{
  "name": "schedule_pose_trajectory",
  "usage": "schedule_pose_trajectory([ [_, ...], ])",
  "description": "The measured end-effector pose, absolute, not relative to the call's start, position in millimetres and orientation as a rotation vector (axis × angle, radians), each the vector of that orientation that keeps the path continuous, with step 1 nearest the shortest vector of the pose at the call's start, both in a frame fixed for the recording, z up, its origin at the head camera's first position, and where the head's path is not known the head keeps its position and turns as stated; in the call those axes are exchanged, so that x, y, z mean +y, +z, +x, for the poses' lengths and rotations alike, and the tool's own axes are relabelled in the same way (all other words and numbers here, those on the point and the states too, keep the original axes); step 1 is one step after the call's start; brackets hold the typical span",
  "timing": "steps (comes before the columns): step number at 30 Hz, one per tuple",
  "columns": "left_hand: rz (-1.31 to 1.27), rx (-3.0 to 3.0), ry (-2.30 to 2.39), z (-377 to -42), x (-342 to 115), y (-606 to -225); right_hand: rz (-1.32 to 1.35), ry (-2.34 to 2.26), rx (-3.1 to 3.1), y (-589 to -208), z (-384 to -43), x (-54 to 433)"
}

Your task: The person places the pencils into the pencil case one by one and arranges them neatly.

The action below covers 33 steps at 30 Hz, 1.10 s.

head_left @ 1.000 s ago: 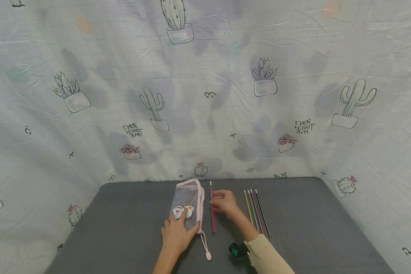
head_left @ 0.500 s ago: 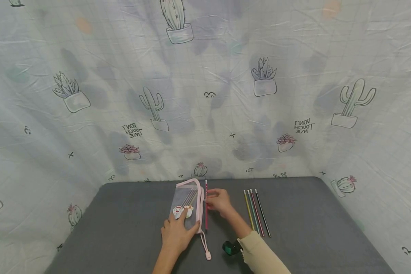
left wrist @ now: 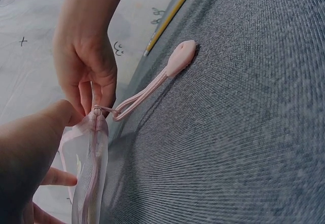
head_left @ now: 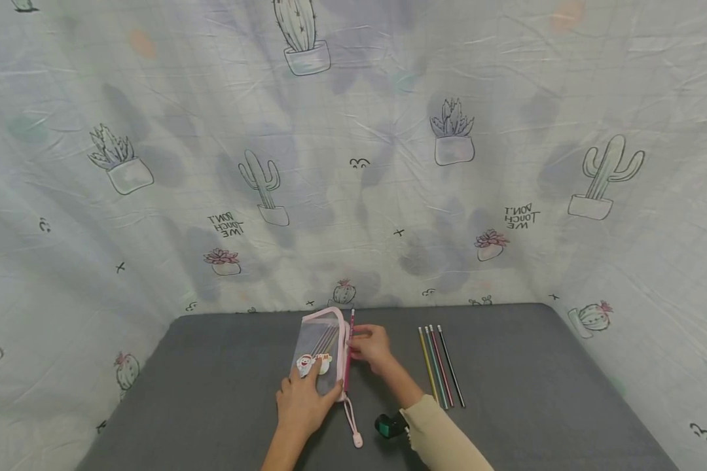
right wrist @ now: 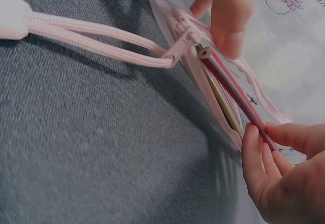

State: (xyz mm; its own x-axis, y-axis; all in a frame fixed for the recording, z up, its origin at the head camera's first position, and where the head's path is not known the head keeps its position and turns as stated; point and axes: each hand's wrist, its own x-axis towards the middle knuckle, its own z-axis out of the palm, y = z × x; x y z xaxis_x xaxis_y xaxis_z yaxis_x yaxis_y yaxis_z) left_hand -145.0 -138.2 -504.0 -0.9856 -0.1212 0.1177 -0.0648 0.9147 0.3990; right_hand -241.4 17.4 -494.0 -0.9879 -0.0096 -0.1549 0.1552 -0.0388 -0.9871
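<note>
pinching a red-striped pencil between the thumb and fingertips of the right hand, holding it lengthwise along the unzipped edge of a clear pencil case lying on the gray table. pointing its white-tipped end toward the back, its bare end toward the zipper slider; not being able to tell how deep in the opening. spreading the left hand, pressing nearly straight fingers on the clear face beside a cartoon sticker. showing several pencils inside through that face. trailing a pink cord from the slider. having a yellow pencil, a teal one, a red one and a black one lying in a row, right of the right hand.
</note>
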Motion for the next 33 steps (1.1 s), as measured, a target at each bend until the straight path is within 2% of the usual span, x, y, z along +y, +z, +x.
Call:
schedule_pose_trajectory([
  [33,0.170,-2.958,-0.603,-143.6,-137.0,-500.1,0.103,-2.160,2.159,-501.7,-236.5,-7.9],
])
